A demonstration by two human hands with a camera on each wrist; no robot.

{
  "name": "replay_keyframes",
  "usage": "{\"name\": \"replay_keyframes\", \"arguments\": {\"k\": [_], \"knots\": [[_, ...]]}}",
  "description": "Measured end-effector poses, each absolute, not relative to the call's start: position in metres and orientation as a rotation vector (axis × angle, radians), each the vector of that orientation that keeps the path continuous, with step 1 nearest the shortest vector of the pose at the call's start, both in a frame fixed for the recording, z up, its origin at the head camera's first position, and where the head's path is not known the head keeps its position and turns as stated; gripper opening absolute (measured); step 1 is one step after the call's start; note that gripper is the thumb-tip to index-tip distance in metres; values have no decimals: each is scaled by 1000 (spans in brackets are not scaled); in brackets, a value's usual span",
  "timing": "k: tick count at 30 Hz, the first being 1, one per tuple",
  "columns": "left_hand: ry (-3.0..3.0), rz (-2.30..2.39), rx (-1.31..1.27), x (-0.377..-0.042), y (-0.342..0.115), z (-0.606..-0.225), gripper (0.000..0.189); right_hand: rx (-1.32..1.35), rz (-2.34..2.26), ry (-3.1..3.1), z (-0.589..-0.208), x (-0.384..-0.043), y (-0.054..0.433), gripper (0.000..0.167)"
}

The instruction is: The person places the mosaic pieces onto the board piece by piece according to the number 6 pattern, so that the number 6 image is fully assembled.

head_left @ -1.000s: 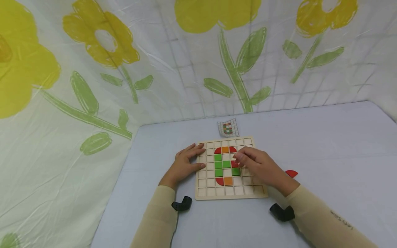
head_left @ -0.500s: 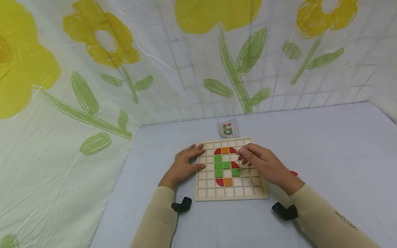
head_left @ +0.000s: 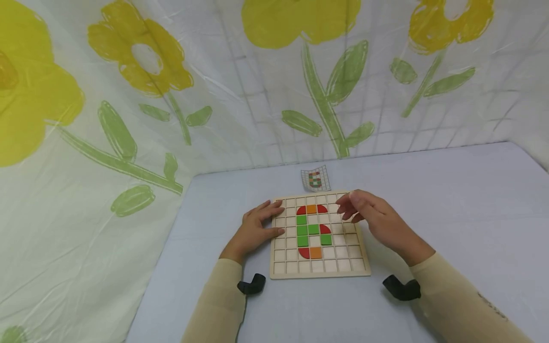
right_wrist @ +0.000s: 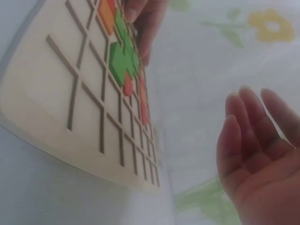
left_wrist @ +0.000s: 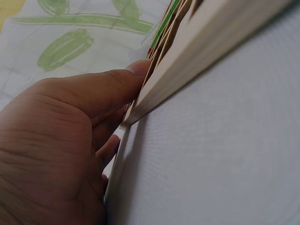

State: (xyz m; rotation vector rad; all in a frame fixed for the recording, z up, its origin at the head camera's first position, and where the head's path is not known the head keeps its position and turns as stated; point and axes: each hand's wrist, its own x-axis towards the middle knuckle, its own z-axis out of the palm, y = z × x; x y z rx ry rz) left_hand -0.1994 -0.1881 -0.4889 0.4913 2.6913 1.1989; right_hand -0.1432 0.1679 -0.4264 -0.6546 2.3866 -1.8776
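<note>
A square wooden grid board lies on the table with red, orange and green tiles in its cells. Green tiles form a column, with red rounded tiles and orange square tiles around it. My left hand rests on the board's left edge; in the left wrist view its thumb touches the rim. Over the board's upper right side hovers my right hand, fingers loosely bent. In the right wrist view this hand holds nothing and is apart from the board.
A small gridded paper card with a coloured pattern lies just behind the board. White table cloth stretches to the right. Behind the table hangs a flower-printed curtain. Black wrist mounts sit at both sleeves.
My right hand has drawn back from the tiles toward the right, uncovering the red and green tiles at the middle right. Its forearm now hides a loose red piece on the table. The left hand stays put.
</note>
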Motion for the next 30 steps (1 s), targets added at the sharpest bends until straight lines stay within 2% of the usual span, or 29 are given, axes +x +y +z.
{"name": "replay_keyframes", "arguments": {"k": [10, 16, 30], "knots": [[2687, 1206, 473, -199, -188, -488, 63, -710, -1974, 2346, -416, -141, 185, 60], [2684, 1209, 441, -197, -188, -487, 62, -693, -1951, 2386, -413, -139, 197, 65], [2683, 1229, 429, -197, -187, -488, 62, -608, -1805, 2517, -433, -126, 228, 53]]}}
